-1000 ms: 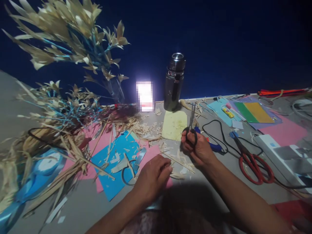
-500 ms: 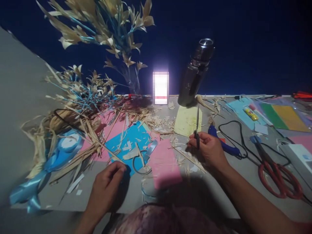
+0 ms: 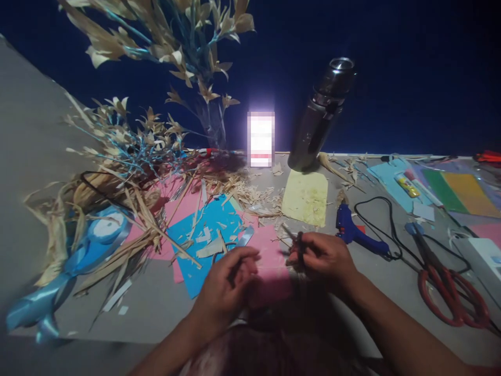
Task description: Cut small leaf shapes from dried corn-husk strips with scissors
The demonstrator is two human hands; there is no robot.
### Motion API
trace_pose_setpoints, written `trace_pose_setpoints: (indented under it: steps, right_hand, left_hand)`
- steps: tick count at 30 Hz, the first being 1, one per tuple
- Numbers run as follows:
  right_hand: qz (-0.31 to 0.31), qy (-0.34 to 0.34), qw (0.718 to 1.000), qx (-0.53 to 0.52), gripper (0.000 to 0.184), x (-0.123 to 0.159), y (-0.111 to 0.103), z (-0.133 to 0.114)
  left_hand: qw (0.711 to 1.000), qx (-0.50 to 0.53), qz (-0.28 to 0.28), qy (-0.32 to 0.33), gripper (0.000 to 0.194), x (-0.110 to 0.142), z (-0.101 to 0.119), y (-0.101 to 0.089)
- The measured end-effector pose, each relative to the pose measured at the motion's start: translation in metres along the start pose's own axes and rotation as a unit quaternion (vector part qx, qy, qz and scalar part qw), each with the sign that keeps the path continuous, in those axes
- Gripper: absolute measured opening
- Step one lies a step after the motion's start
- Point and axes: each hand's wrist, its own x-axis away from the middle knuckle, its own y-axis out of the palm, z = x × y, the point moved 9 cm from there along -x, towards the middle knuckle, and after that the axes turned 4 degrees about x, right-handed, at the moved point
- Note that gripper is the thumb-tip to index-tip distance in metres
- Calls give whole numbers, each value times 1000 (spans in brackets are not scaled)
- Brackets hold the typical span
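My right hand (image 3: 326, 258) is closed on a small pair of scissors (image 3: 299, 249) with dark handles. Their blades point up and left over the pink paper (image 3: 274, 258). My left hand (image 3: 230, 279) hovers just left of them, fingers loosely bent and thumb apart, with nothing visible in it. Beneath and beyond it lies a blue sheet (image 3: 188, 274) strewn with pale husk scraps and paper bits. A curl of grey-blue ribbon (image 3: 245, 236) shows past my left fingers. To the right of my right hand lies a blue glue gun (image 3: 358, 232).
Large red-handled scissors (image 3: 450, 282) and a white power strip (image 3: 483, 256) lie at right. A dark flask (image 3: 319, 125) stands behind yellow paper (image 3: 306, 198), beside a bright pixelated light (image 3: 261, 138). At left are dried husks (image 3: 117, 256), a blue ribbon roll (image 3: 107, 227) and husk-flower branches (image 3: 146, 136).
My left hand swung left, then came back toward the middle near my right hand. The scissors, upright before, dropped lower and now tilt left. The view shifted right.
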Motion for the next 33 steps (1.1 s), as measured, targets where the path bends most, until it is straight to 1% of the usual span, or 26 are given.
trace_pose_setpoints:
  steps: [1, 3, 4, 5, 6, 8, 9, 10, 12, 14, 16, 18, 19, 20, 21, 22, 24, 25, 26, 28, 30, 33]
  right_hand:
    - [-24, -45, 999, 20, 13, 2, 8, -8]
    - [-58, -113, 991, 36, 17, 10, 22, -21]
    - [-58, -125, 990, 36, 20, 13, 25, -24]
    - [-48, -123, 991, 35, 22, 16, 24, -24]
    - [-32, -108, 993, 34, 20, 17, 22, -22]
    - [-16, -75, 997, 17, 9, 17, 16, -19]
    - [-23, -61, 998, 4, 12, 16, 14, -19]
    - [-39, -48, 998, -10, 19, 15, 13, -19]
    - [-77, -28, 996, -27, 27, 12, 16, -21]
    - [-98, -24, 995, -24, 25, 10, 19, -23]
    - [-72, -20, 997, -17, 16, 7, 17, -21]
    - [-13, 10, 999, -32, 11, 5, 11, -10]
    - [22, 39, 998, -52, 13, 5, 6, -1]
    - [55, 72, 993, -76, 16, 5, 1, 9]
    - [81, 104, 986, -103, 20, 5, -3, 18]
    - [101, 130, 978, -131, 23, 5, -7, 26]
    - [116, 170, 961, -183, 31, 4, -12, 37]
    - [113, 185, 954, -205, 35, 3, -13, 40]
    - [109, 196, 949, -222, 38, 2, -13, 43]
    - [98, 206, 945, -235, 40, 1, -12, 43]
    - [94, 196, 948, -233, 39, 0, -12, 40]
    - [81, 176, 954, -227, 37, -1, -8, 36]
  left_hand:
    - [999, 22, -25, 39, 32, -3, 8, 14]
    - [992, 38, -68, 100, 22, -6, 20, 39]
    - [990, 42, -73, 112, 21, -6, 23, 47]
    - [989, 51, -73, 118, 19, -7, 24, 51]
    - [990, 68, -64, 110, 18, -7, 24, 53]
    - [989, 125, -38, 67, 15, -8, 21, 51]
    - [986, 160, -28, 38, 15, -9, 18, 50]
    - [981, 192, -20, 9, 16, -9, 16, 50]
    - [974, 224, -20, -23, 19, -10, 15, 52]
    - [978, 201, -40, -33, 19, -10, 16, 56]
    - [986, 153, -49, -41, 22, -9, 11, 55]
    - [993, 107, -27, -48, 25, -5, 3, 41]
    - [995, 87, 0, -48, 21, -2, -2, 28]
    - [997, 66, 28, -38, 15, 2, -4, 11]
    - [998, 39, 46, -30, 17, 5, -6, -5]
    - [996, 4, 90, -18, 20, 9, -6, -28]
    - [983, -93, 156, 0, 29, 16, -4, -66]
    - [974, -135, 180, 13, 27, 19, -2, -81]
    - [966, -173, 188, 31, 21, 20, 0, -90]
    - [950, -249, 175, 74, 13, 18, 3, -95]
    - [929, -320, 150, 111, 16, 14, 3, -90]
    - [905, -381, 141, 129, 19, 9, -1, -82]
